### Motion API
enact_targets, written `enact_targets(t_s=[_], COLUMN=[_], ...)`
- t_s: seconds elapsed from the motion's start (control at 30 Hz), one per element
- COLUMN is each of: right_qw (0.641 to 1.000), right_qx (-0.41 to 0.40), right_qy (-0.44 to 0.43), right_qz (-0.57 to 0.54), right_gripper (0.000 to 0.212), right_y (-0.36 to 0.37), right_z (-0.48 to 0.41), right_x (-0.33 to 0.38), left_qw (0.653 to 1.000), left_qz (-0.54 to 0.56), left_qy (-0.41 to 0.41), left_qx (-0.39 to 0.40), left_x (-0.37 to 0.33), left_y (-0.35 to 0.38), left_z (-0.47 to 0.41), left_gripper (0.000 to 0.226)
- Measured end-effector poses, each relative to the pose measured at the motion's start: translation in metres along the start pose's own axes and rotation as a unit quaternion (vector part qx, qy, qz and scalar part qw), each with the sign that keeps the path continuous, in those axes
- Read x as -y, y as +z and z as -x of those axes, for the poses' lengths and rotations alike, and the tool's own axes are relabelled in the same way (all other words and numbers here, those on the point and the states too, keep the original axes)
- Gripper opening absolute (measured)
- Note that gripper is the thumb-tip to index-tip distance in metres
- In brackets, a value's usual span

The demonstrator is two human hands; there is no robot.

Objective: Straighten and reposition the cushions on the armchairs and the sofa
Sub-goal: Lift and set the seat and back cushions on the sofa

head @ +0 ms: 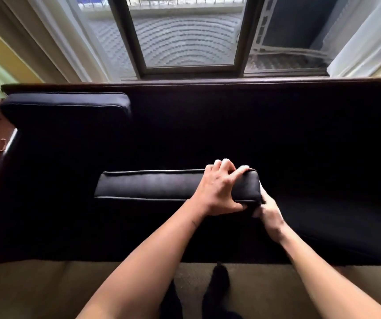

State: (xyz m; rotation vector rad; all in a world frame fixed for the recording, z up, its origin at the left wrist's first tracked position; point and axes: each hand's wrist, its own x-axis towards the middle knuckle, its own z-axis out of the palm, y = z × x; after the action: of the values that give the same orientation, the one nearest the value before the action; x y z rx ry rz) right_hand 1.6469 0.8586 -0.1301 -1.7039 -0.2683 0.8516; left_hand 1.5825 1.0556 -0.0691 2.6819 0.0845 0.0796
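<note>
Dark, near-black upholstery fills most of the head view, so you have little contrast to work with: the sofa (300, 139) runs across the frame under a window (185, 38), and its seat and backrest blur into one shadow.

You hold a back cushion (152, 185) on edge over the seat, its pale piped seams facing you. Your left hand (219, 189) is clamped over the cushion's right end, fingers (225, 165) curled over the far seam and thumb pressing the near one. Your right hand (269, 211) is tucked at the same corner, lower down; it appears closed on the end panel or the underside, though the fingertips are hidden and you cannot be sure how much fabric it has. A second cushion (67, 107) is upright against the backrest at the sofa's left end, so the held one likely belongs beside it.

Both grips sit at one end, and that is the main risk. The long left part of the cushion is unsupported, so it may sag or twist as you lift, and land crooked. If your right hand holds only a pinch of cover, the fabric could slip. Because the seat is so dark, you may misjudge where the backrest begins and leave a gap or a tilt beside the standing cushion.
</note>
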Motion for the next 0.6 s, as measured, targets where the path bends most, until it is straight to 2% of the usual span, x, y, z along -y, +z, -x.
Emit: enact_targets(t_s=[0.1,0.17,0.27,0.37,0.47,0.6], right_qw=[0.983,0.975,0.986,0.99,0.984,0.959], right_qx=[-0.012,-0.007,-0.017,-0.052,-0.134,-0.27], right_qy=[0.006,-0.008,-0.042,-0.056,-0.052,-0.026], right_qz=[-0.182,-0.22,-0.162,-0.121,-0.109,-0.08], right_gripper=[0.1,0.089,0.066,0.056,0.073,0.05], right_y=[-0.012,-0.014,-0.006,0.003,0.006,0.022], right_z=[0.003,0.0,-0.007,-0.013,-0.02,-0.036], right_x=[-0.007,-0.008,0.0,0.01,0.014,0.015], left_qw=[0.999,0.995,0.993,0.973,0.931,0.885], left_qz=[-0.051,-0.093,-0.09,-0.123,-0.116,-0.084], left_qy=[0.006,-0.007,-0.058,-0.193,-0.347,-0.457], left_qx=[-0.016,-0.032,-0.05,-0.037,-0.01,-0.022], left_x=[0.023,0.036,0.047,0.074,0.12,0.174], left_y=[0.034,0.046,0.037,0.01,-0.013,-0.037], left_z=[0.016,0.027,0.032,0.032,0.051,0.084], left_gripper=[0.095,0.079,0.065,0.066,0.057,0.056])
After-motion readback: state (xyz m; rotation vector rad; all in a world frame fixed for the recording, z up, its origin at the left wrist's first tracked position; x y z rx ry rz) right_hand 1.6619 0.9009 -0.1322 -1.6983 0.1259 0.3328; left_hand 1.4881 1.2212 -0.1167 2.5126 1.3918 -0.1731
